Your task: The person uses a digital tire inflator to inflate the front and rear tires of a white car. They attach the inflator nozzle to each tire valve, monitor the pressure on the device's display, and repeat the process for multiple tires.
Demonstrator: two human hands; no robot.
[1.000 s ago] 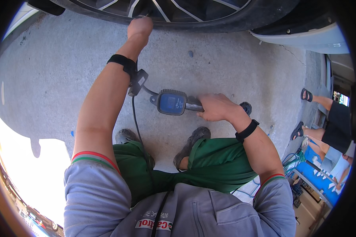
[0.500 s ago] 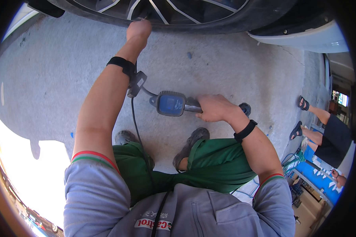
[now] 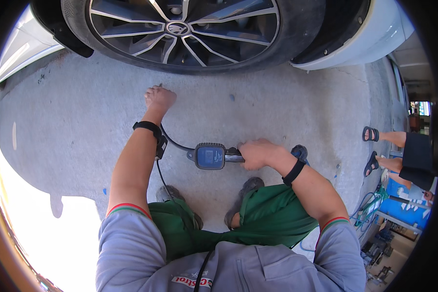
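My right hand (image 3: 260,154) is wrapped round the metal handle of a digital tire inflator (image 3: 210,156), whose square blue-faced gauge points left. From the gauge a dark air hose (image 3: 175,142) curves up toward my left hand (image 3: 159,98). That hand is closed on the hose's end, and the end fitting is mostly hidden by the fingers. Beyond it stands a car wheel (image 3: 177,29) with a black tire and dark, silver-edged spokes. A small valve stem (image 3: 183,61) shows near the rim's lower edge. My left hand is apart from the tire.
A white car body panel (image 3: 374,41) curves beside the wheel at the upper right. Another person's sandaled feet (image 3: 371,164) are at the right, near a blue panel (image 3: 399,208) and coiled hoses (image 3: 367,209). Grey concrete floor (image 3: 97,121) lies underneath.
My left hand has drawn back from the wheel rim toward me with the hose end. More of the wheel shows now. My right hand keeps its grip on the tire inflator.
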